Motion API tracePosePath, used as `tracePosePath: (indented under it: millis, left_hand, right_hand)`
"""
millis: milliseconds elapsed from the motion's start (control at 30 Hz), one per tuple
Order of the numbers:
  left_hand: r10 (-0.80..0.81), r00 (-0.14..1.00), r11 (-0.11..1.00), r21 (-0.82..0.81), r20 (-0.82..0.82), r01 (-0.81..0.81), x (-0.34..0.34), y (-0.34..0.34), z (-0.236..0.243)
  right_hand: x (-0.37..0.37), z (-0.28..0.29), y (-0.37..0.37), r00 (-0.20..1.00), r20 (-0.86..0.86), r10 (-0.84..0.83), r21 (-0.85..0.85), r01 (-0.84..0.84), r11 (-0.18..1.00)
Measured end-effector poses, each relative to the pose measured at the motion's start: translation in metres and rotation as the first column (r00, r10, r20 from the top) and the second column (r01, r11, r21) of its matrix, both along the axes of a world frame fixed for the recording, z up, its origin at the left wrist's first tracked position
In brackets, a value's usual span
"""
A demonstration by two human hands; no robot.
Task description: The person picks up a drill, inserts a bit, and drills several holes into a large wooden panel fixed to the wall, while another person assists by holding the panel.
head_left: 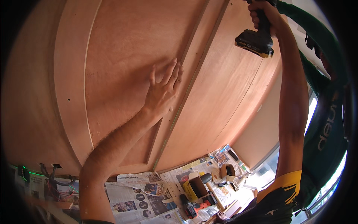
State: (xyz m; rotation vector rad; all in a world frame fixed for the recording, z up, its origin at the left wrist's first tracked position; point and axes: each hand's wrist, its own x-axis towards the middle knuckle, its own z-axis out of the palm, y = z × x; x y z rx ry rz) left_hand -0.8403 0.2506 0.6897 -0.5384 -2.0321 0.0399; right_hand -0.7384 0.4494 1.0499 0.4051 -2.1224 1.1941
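My left hand lies with spread fingers against the wooden panel wall, beside a raised vertical wood strip. Nothing is in it. High at the upper right, my right hand is wrapped round the handle of a black cordless drill with a yellow-edged battery at its base. The drill's front end lies beyond the top of the picture, so its bit and whatever it touches are hidden.
Newspapers cover the surface below. On them are a red and black drill, a yellow box and a cardboard box. Cables and a green-lit device sit lower left. A person in dark green stands close at right.
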Motion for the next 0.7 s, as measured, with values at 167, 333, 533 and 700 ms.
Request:
tracePosePath:
  millis: [167, 333, 533, 700]
  left_hand:
    - [0.276, 0.897, 0.960, 0.054, -0.344, -0.274, -0.016, 0.027, -0.002]
    - [0.604, 0.773, 0.759, -0.155, -0.194, -0.632, 0.023, 0.058, 0.030]
    - [0.658, 0.704, 0.698, -0.135, -0.268, -0.704, 0.019, 0.068, 0.024]
    - [0.616, 0.747, 0.753, -0.094, -0.249, -0.652, 0.023, 0.063, 0.025]
  right_hand:
    - [-0.002, 0.007, 0.007, 0.995, 0.027, 0.092, 0.046, -0.093, 0.995]
    - [-0.002, 0.001, 0.012, 0.984, -0.047, 0.174, 0.144, -0.166, 0.976]
    - [0.021, 0.003, 0.033, 0.946, -0.023, 0.324, 0.090, -0.321, 0.943]
    - [0.079, 0.043, 0.061, 0.959, -0.100, 0.264, 0.034, -0.262, 0.964]
